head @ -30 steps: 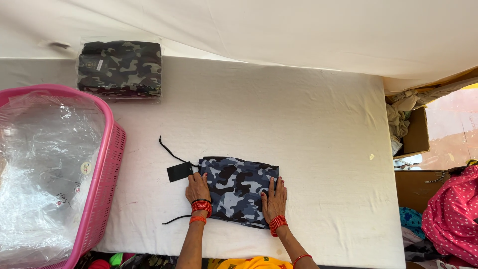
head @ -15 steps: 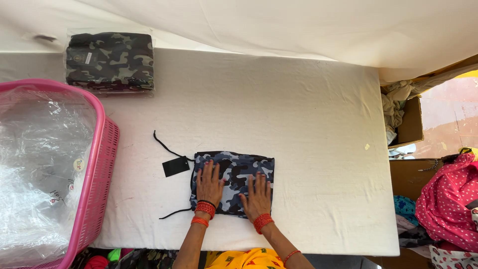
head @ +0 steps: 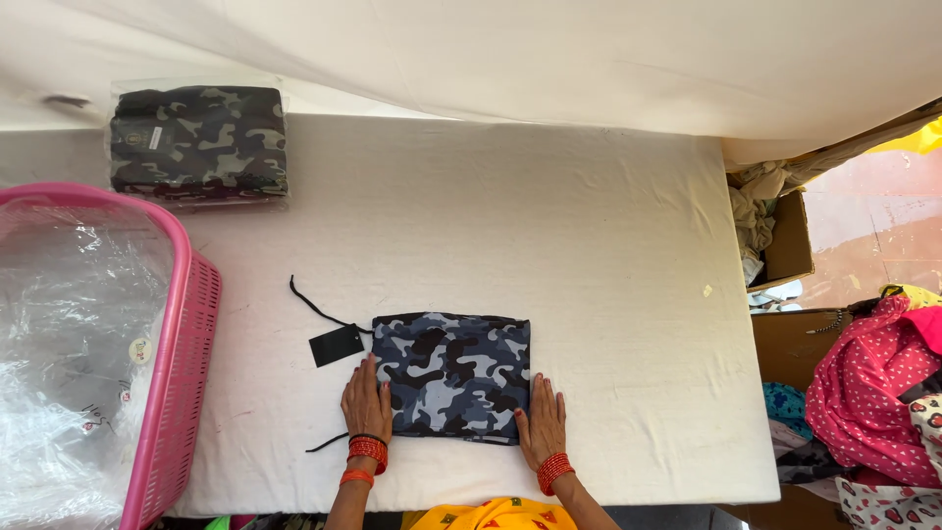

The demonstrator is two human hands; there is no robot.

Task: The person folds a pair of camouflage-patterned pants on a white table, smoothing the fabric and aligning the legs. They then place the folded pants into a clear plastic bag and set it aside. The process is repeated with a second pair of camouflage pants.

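Head view: your hands flat, nothing gripped.
Basket: pink basket [head: 182, 373], left of hands, w/ clear plastic bags [head: 69, 353].
Garment: folded camo cloth [head: 451, 373] btwn palms.
L/R: left hand [head: 366, 404], right hand [head: 542, 422] press its sides.

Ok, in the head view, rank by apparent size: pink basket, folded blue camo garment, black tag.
1. Pink basket, largest, though partly cut off by the frame edge.
2. Folded blue camo garment.
3. Black tag, smallest.

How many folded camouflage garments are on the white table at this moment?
2. A blue-grey camouflage garment lies at the near edge between the left hand and right hand. A bagged green camouflage garment sits at the far left corner; it may be a stack.
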